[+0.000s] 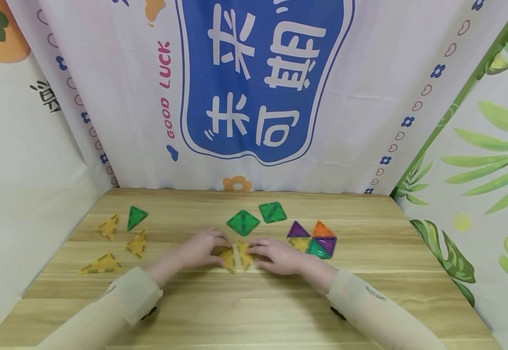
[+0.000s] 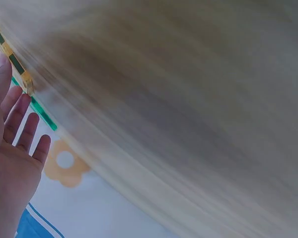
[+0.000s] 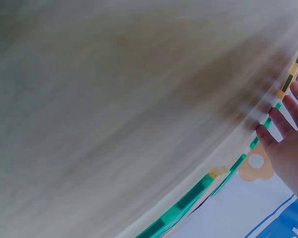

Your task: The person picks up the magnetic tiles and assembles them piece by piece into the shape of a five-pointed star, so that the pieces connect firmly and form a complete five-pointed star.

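Note:
Two yellow see-through triangle tiles lie side by side mid-table, long edges facing, with a narrow gap between them. My left hand (image 1: 201,249) pinches the left yellow triangle tile (image 1: 229,261) between thumb and fingertips. From the other side, my right hand (image 1: 280,256) grips the right yellow triangle tile (image 1: 244,256) at its outer edges. Seen edge-on in the left wrist view, the left tile (image 2: 14,60) is by the thumb, the other fingers loosely spread. In the right wrist view the right tile's edge (image 3: 292,72) shows beside the fingertips.
Two green diamonds (image 1: 243,223) (image 1: 273,212) lie behind the hands. A cluster of purple, orange, green and yellow triangles (image 1: 326,244) sits right of the right hand. Leftward are a green triangle (image 1: 136,217) and three yellow triangles (image 1: 102,264). A printed curtain (image 1: 337,165) hangs behind the table.

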Available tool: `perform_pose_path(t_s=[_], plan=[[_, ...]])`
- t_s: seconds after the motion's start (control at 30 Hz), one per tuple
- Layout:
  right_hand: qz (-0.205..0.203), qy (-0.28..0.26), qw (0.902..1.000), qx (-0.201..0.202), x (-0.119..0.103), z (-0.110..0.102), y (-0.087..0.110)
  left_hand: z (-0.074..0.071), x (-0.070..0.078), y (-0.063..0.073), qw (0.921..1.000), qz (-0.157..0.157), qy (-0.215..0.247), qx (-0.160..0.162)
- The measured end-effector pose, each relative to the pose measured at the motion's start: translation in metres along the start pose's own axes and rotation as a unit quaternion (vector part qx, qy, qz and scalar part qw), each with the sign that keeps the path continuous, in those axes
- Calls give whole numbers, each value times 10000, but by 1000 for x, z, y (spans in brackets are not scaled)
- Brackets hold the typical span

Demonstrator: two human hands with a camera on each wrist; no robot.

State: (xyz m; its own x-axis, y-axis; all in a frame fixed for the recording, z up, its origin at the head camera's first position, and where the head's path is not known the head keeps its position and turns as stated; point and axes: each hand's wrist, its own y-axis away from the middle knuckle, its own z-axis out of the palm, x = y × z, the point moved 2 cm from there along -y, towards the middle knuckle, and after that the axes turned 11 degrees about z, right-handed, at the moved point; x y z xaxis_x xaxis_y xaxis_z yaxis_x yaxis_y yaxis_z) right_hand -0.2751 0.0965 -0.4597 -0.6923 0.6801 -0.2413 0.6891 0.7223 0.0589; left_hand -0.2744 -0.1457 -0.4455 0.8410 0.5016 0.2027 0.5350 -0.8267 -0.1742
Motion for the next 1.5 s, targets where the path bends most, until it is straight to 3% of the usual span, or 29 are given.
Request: perform_pose_path(t_s=[0.33,0.53,0.73,0.97,1.1,1.27,1.5], plan=[[4,-175,9998,41,10,-7,18,10,17,-27,9999,17,12,119],[19,-274,9995,124,19,-8,28,7,15,-22,9987,180,178,435],[137,-375,9991,173,28,-9,35,-13,0,7,9977,-72,527,430],[473,-329,9983,88,34,-12,40,-33,-25,50,9942,-732,781,81],[515,-354,9978,224,35,-12,39,-43,-44,75,9928,-952,702,164],[753,-415,9956,384,32,-14,34,-52,-70,105,9940,-1046,179,255],[940,-423,9940,375,24,-9,21,-61,-89,145,9884,-1507,71,153]])
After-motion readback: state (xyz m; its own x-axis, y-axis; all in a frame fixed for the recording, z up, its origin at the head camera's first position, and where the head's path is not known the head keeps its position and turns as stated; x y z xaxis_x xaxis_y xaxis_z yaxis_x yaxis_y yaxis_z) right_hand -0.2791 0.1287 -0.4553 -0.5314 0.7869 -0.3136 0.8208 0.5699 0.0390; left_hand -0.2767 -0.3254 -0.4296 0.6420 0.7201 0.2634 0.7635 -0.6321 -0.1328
